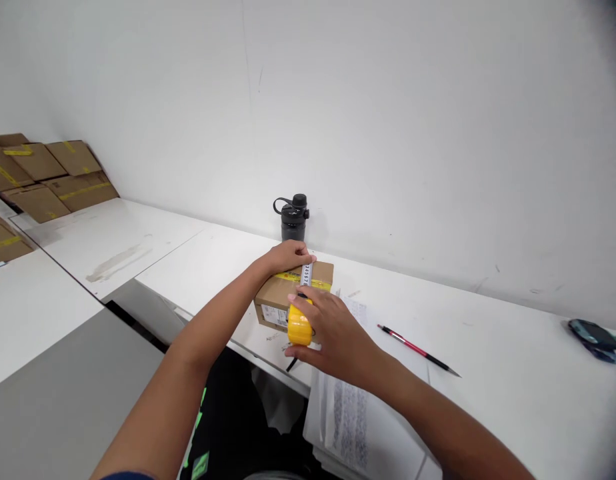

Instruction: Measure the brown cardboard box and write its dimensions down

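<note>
Tape measure (300, 325) and box (274, 291) were together near the front edge of the desk (493, 333), the box resting on the desktop with its labelled side toward that edge, the measure's strip (307, 272) drawn out over its top. The right hand (333, 327) had its thumb below and its fingers above the yellow case, clamped around it at the box's near side. The left hand (289, 255) was at the box's far side, fingers curled together with the thumb at the strip's end; whether they pinched the strip or pressed it onto the cardboard, I could not tell.

Good handling here called for a strip lying flat and straight, squared to the box's sides rather than slanting, with its end level with the far side. The left fingers needed to steady that end without denting the cardboard, and the right hand to hold the case low so the strip did not bow, digits facing up. Too hard a pull risked dragging the box toward the desk's front edge.

Papers (351, 413) lay at the front edge, right of the box, a pen (419, 351) farther right, and a bottle (293, 230) by the back edge.
</note>
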`<action>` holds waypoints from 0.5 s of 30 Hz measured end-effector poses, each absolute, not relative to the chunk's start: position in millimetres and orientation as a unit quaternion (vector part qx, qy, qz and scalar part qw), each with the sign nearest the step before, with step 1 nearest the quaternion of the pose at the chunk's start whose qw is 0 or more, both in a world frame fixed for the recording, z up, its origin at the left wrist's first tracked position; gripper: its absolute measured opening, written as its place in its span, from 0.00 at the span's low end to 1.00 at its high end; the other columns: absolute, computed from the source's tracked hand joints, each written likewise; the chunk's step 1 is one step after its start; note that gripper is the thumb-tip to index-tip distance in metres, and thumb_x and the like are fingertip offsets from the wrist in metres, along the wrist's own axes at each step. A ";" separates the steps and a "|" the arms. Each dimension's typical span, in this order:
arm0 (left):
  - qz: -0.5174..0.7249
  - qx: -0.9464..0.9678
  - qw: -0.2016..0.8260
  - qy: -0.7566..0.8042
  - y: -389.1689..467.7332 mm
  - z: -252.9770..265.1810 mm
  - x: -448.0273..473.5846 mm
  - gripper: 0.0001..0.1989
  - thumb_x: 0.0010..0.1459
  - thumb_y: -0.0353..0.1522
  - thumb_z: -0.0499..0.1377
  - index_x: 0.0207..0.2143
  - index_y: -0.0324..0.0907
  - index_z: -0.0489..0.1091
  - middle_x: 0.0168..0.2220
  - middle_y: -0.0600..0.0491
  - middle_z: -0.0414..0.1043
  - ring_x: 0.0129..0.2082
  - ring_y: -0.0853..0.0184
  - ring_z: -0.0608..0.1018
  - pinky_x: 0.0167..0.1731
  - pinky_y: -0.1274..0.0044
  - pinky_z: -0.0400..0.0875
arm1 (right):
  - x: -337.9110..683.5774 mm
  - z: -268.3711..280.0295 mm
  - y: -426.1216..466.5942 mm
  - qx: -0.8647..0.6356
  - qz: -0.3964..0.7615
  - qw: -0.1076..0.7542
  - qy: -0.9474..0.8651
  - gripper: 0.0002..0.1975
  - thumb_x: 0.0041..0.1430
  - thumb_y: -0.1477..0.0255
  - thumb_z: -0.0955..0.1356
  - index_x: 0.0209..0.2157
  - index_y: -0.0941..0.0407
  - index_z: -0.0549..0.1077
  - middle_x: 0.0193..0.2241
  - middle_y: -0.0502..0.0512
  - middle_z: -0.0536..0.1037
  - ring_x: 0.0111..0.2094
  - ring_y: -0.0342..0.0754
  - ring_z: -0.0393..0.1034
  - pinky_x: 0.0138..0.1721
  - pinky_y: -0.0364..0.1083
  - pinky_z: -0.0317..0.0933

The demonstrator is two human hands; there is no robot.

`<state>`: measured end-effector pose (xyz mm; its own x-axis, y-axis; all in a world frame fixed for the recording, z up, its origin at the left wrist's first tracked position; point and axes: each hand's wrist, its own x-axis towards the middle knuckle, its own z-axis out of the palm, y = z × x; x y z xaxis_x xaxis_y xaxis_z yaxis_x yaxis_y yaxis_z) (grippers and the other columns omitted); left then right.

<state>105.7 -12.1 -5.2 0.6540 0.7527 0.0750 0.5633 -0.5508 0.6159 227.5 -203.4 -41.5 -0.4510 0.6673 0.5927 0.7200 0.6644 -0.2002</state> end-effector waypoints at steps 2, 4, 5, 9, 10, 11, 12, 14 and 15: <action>0.166 0.863 0.282 0.386 -11.5 -6.0 106.0 0.19 0.50 0.48 0.60 0.29 0.41 0.71 0.30 0.54 0.73 0.30 0.65 0.72 0.29 0.76 0.63 | 226.5 -43.3 -203.4 -0.424 -0.018 0.334 -0.842 0.35 0.57 0.56 0.70 0.60 0.53 0.54 0.57 0.68 0.65 0.57 0.63 0.62 0.54 0.65 0.60; 0.165 0.860 0.280 0.394 -11.0 -6.4 106.4 0.19 0.50 0.49 0.60 0.29 0.41 0.71 0.29 0.54 0.73 0.29 0.65 0.71 0.28 0.76 0.62 | 225.8 -44.5 -202.8 -0.425 -0.013 0.341 -0.838 0.35 0.56 0.56 0.70 0.59 0.52 0.55 0.55 0.68 0.65 0.56 0.64 0.63 0.52 0.65 0.61; 0.163 0.859 0.277 0.398 -10.9 -6.3 106.5 0.19 0.50 0.49 0.60 0.28 0.42 0.71 0.29 0.54 0.72 0.29 0.65 0.71 0.28 0.75 0.61 | 225.6 -44.9 -202.2 -0.423 -0.016 0.344 -0.838 0.35 0.56 0.56 0.71 0.59 0.52 0.55 0.55 0.68 0.65 0.55 0.64 0.63 0.52 0.65 0.61; 0.140 0.870 0.258 0.395 -12.6 -4.9 106.9 0.24 0.53 0.51 0.56 0.18 0.41 0.64 0.20 0.55 0.65 0.23 0.67 0.65 0.25 0.74 0.55 | 225.8 -45.4 -198.8 -0.419 -0.028 0.348 -0.838 0.34 0.55 0.56 0.70 0.59 0.52 0.56 0.53 0.68 0.66 0.54 0.65 0.63 0.52 0.65 0.61; 0.141 0.873 0.255 0.392 -13.9 -4.8 106.9 0.25 0.54 0.51 0.56 0.17 0.41 0.63 0.19 0.55 0.63 0.22 0.68 0.64 0.24 0.74 0.54 | 226.2 -45.3 -198.0 -0.418 -0.027 0.349 -0.838 0.34 0.56 0.55 0.70 0.58 0.52 0.56 0.53 0.68 0.66 0.54 0.64 0.63 0.52 0.65 0.61; 0.148 0.873 0.255 0.389 -15.6 -4.8 106.7 0.25 0.55 0.51 0.55 0.16 0.41 0.61 0.18 0.56 0.62 0.22 0.69 0.63 0.24 0.74 0.54 | 226.8 -45.2 -197.4 -0.415 -0.027 0.350 -0.839 0.34 0.56 0.55 0.70 0.58 0.52 0.56 0.53 0.68 0.65 0.54 0.64 0.63 0.52 0.65 0.61; 0.164 0.871 0.257 0.386 -17.7 -4.8 106.4 0.25 0.55 0.50 0.55 0.16 0.41 0.61 0.18 0.56 0.61 0.22 0.69 0.62 0.23 0.75 0.53 | 227.5 -45.1 -197.0 -0.406 -0.028 0.350 -0.844 0.33 0.56 0.55 0.70 0.58 0.52 0.55 0.54 0.68 0.65 0.54 0.63 0.63 0.52 0.64 0.61; 0.215 0.861 0.263 0.379 -23.1 -3.6 105.0 0.24 0.56 0.49 0.54 0.17 0.41 0.64 0.19 0.56 0.62 0.23 0.69 0.63 0.24 0.75 0.54 | 229.3 -44.0 -197.2 -0.376 -0.031 0.347 -0.859 0.33 0.58 0.57 0.69 0.59 0.51 0.54 0.54 0.67 0.65 0.55 0.62 0.63 0.54 0.64 0.59; 0.246 0.853 0.268 0.374 -26.2 -1.8 103.7 0.24 0.57 0.49 0.54 0.19 0.41 0.65 0.20 0.56 0.63 0.24 0.69 0.64 0.25 0.75 0.55 | 230.3 -42.7 -198.0 -0.359 -0.029 0.345 -0.867 0.33 0.58 0.58 0.69 0.60 0.51 0.53 0.54 0.66 0.65 0.56 0.61 0.62 0.55 0.64 0.58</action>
